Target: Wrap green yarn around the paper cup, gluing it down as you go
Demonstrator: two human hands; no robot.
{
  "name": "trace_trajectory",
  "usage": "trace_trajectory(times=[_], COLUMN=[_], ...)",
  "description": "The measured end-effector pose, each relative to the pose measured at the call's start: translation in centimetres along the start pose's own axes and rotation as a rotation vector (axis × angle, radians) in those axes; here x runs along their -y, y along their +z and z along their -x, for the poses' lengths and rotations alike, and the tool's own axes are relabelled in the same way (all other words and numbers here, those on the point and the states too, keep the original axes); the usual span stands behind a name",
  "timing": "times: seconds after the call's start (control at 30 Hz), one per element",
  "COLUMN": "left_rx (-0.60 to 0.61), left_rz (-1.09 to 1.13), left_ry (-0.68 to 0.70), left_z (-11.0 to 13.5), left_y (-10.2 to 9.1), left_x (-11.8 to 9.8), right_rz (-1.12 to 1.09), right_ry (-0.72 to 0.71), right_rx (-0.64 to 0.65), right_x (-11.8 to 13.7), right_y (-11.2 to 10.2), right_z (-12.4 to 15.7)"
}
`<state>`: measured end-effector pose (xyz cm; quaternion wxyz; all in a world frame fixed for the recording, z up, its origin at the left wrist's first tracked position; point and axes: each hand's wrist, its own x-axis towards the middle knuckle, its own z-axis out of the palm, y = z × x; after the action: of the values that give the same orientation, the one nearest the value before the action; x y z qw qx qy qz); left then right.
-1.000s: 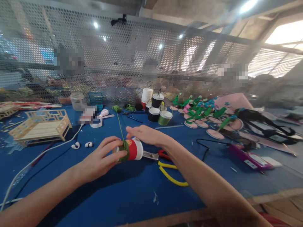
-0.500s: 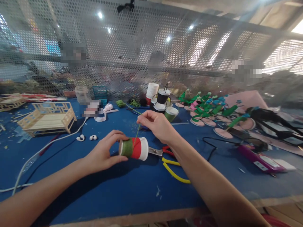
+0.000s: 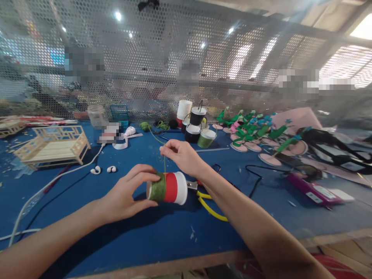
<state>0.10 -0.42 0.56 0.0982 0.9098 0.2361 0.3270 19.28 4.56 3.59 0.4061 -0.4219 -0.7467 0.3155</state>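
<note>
My left hand (image 3: 132, 192) grips the base end of a paper cup (image 3: 172, 187) lying sideways above the table. Green yarn is wound around the cup's lower part, beside a bare red band and a white rim. Just above the cup, my right hand (image 3: 183, 155) pinches the green yarn (image 3: 164, 162), which runs taut down to the cup. From those fingers the strand leads back to a green yarn ball (image 3: 144, 126). Behind the cup lie pliers with yellow handles (image 3: 213, 211), partly hidden by the cup and my right forearm.
Finished-looking cups with handles (image 3: 193, 133) and stacked white cups (image 3: 184, 108) stand at the back. Green pipe-cleaner plants (image 3: 247, 133) fill the right, near a purple glue-gun-like tool (image 3: 314, 190). A small wooden bed (image 3: 55, 147), earbuds (image 3: 111, 169) and a white cable (image 3: 55, 176) lie left.
My right hand has shifted slightly left and down with the yarn. The cup has turned a little, and the strand now meets it nearer the wound green edge. The camera view has shifted slightly.
</note>
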Motion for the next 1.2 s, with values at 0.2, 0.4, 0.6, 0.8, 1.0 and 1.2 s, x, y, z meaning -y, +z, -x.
trace_trajectory(times=[0.2, 0.4, 0.6, 0.8, 1.0, 1.2], left_rx=[-0.031, -0.074, -0.043, -0.019, -0.124, 0.009], left_rz=[-0.082, -0.159, -0.264, -0.312, -0.096, 0.47], left_ry=[0.162, 0.281, 0.364, 0.414, 0.073, -0.503], left_z=[0.0, 0.0, 0.0, 0.3, 0.4, -0.2], left_y=[0.1, 0.0, -0.3, -0.2, 0.5, 0.7], left_x=[-0.1, -0.2, -0.2, 0.4, 0.9, 0.0], right_rz=[0.003, -0.004, 0.051, 0.179, 0.401, 0.582], right_ry=[-0.006, 0.034, 0.033, 0.008, -0.018, -0.111], right_rx=[0.106, 0.202, 0.318, 0.347, 0.196, 0.115], right_x=[-0.2, 0.0, 0.6, 0.9, 1.2, 1.9], right_y=[0.2, 0.1, -0.1, -0.1, 0.1, 0.9], right_z=[0.1, 0.4, 0.7, 0.9, 1.2, 1.8])
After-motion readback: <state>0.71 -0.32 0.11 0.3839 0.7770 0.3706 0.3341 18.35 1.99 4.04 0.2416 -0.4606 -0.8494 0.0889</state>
